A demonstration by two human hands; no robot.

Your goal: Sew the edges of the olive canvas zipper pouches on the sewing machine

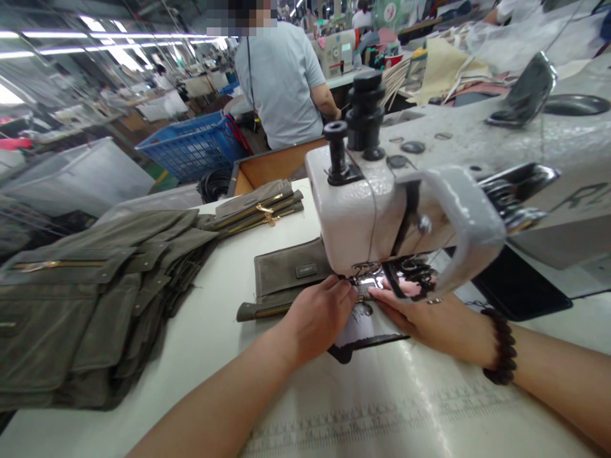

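Note:
A grey-green fabric piece with a gold zipper and a small label [290, 275] lies on the white table under the head of a white sewing machine [382, 203]. My left hand [319, 316] rests on the piece's right end beside the needle, fingers curled and pressed onto the fabric. My right hand [420, 316], a dark bead bracelet on its wrist, lies opposite it with fingers stretched toward the needle area, touching the fabric there. The needle and presser foot are mostly hidden behind the machine's guard.
A big stack of the same grey-green zippered pieces [81, 305] fills the table's left side, and a smaller stack [258, 210] sits further back. Beyond stand a blue plastic basket [193, 145], a wooden bin [272, 166] and a person in a light shirt [281, 83].

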